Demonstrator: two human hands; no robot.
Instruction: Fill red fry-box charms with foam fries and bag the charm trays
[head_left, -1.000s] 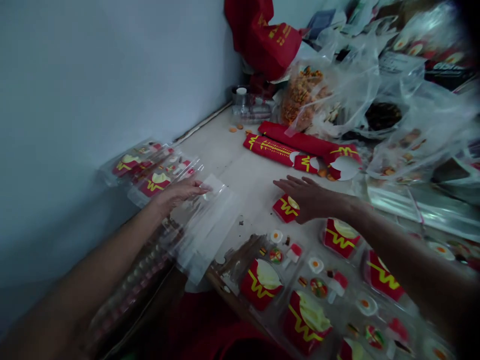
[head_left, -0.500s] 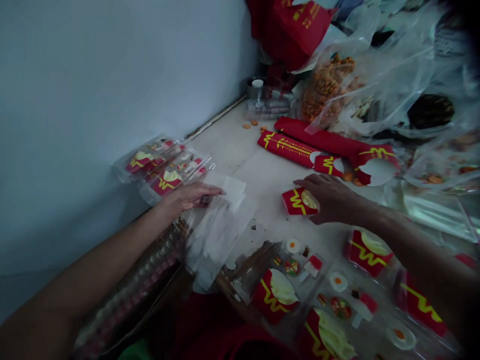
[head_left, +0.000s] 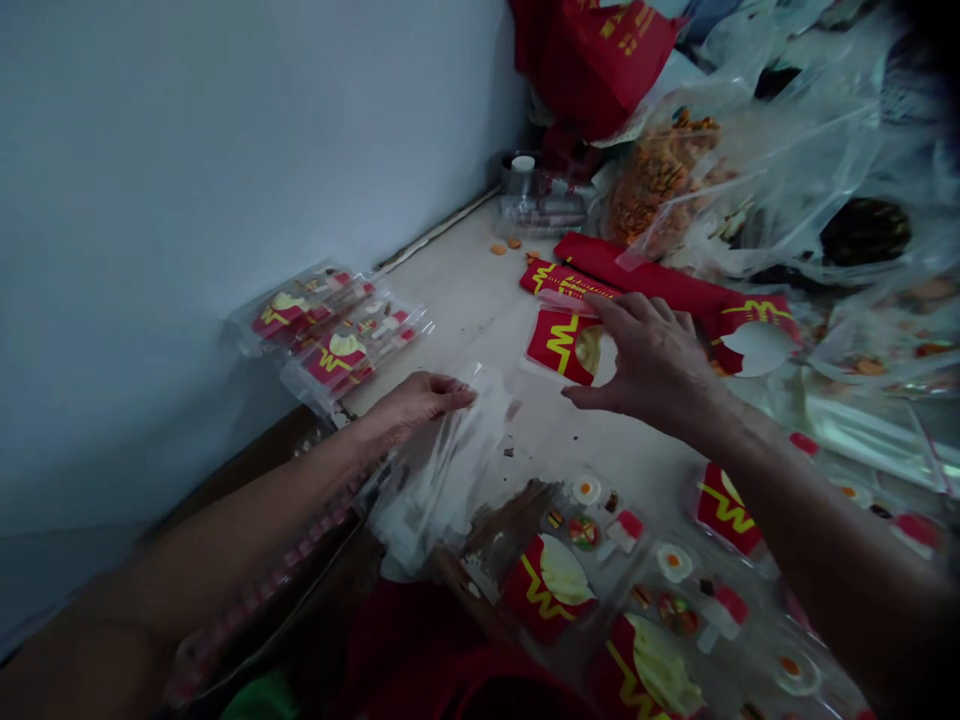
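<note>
My left hand [head_left: 416,410] pinches a bunch of clear plastic bags [head_left: 442,490] near the table's front edge. My right hand [head_left: 660,365] spans a small red carton [head_left: 559,345] with a yellow zigzag mark and a cream-coloured piece at its cut-out. Thumb and fingers sit at the carton's two opposite edges, and its right end lies partly behind them. Just beyond is a long red printed wrapper [head_left: 540,277]. Nearer to me lie clear packs [head_left: 551,590] with red cartons and small food-shaped pieces, including fried eggs.
Two filled clear packs [head_left: 337,350] lie by the wall at left. A red bag [head_left: 600,65], a bag of orange-brown pieces [head_left: 660,180] and crumpled plastic bags crowd the back right. Loose orange pieces [head_left: 499,249] dot the table.
My right hand has moved left and away from me with the red carton, which now lies closer to the red wrapper. My left hand has shifted slightly right with the plastic bags.
</note>
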